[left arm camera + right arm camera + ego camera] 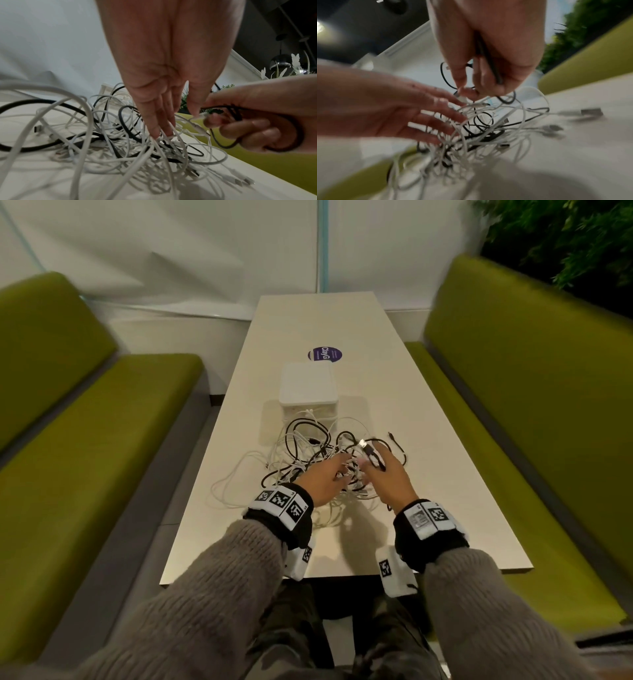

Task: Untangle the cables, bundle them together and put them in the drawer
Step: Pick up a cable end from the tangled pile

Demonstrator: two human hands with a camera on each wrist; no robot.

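1. Lying in a loose knot on the white bench [342, 542], the cables [308, 453] are a mix of white and black leads, just in front of a small white drawer unit [308, 388].
2. The left hand [325, 477] reaches into the near side of the pile with fingers [154, 121] straight and spread; white strands run between and under the fingertips, and the grip closes on nothing.
3. The right hand [383, 474] is curled round a black cable [228, 143]; the lead runs along the palm in the right wrist view and loops below the knuckles in the left wrist view.
4. Thumb and forefinger of that hand also pinch a white connector [200, 116] at its end.
5. Loose plugs [590, 112] lie on the bench to the right of the tangle.
6. One black lead [399, 445] trails clear of the heap on the far right side.
7. A round purple sticker [324, 354] sits on the bench beyond the drawer unit.
8. Green padded seats [102, 422] flank the bench on both sides, and foliage [565, 237] shows at the upper right.
9. Both wrists wear black bands with printed marker tags [281, 501].
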